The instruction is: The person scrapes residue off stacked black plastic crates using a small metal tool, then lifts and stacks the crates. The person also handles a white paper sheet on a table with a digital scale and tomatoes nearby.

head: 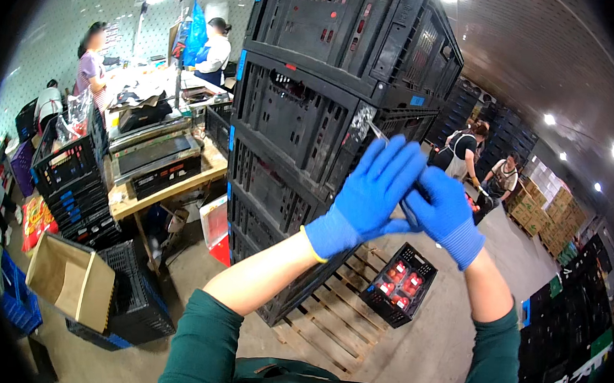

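My left hand (373, 193), in a blue knit glove, is raised before a tall stack of black plastic crates (296, 121), its fingers extended. Close against it on the right is my right hand (439, 206), gloved alike, with its fingers bent and partly hidden behind the left. Whether anything lies between the hands cannot be seen. Just beyond the left fingertips, a crumpled strip of clear plastic film (363, 123) clings to a crate corner. Below the hands, a black crate (423, 290) holds several clear packs of red fruit (412, 283) at the edge of a wooden pallet (340, 322).
At left stand a wooden workbench (165, 188), stacked black crates (79, 197) and an open cardboard box (61, 275). People work behind the bench and at the right rear, near cartons (530, 204). More dark crates (564, 327) line the right side.
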Motion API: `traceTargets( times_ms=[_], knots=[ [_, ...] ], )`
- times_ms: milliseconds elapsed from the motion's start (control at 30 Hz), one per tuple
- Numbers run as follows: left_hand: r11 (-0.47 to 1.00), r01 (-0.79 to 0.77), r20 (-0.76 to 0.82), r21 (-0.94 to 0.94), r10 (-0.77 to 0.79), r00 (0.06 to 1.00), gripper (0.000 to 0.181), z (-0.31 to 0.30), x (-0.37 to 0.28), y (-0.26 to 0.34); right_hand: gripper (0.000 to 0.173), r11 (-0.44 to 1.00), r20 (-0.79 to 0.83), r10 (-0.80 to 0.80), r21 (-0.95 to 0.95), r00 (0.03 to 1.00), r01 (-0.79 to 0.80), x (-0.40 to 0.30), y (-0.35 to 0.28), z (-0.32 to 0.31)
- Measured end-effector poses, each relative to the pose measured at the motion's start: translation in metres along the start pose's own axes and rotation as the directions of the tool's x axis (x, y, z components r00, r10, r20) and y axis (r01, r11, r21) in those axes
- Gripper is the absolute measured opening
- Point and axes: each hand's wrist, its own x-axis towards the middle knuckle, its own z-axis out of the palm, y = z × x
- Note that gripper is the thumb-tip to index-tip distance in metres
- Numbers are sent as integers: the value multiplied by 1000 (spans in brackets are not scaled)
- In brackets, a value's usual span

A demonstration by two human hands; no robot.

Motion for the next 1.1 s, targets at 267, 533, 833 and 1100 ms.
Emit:
traceTargets(
  times_ms=[267,533,833,1100],
  knots=[
    [984,-9,-159,-178,-20,987,57,32,-38,-35,18,990,219,-8,-139,976,39,10,-26,17],
    [951,-82,-277,-298,-4,961,46,21,-18,-44,14,913,186,73,-408,980,9,25,-62,9],
    [936,-76,-281,-343,-25,959,45,25,-16,-36,18,894,183,209,-435,961,-111,25,-72,0],
    [919,-99,-310,-381,-26,950,47,23,4,-39,17,896,105,169,-430,980,-108,32,-71,-5]
  ],
)
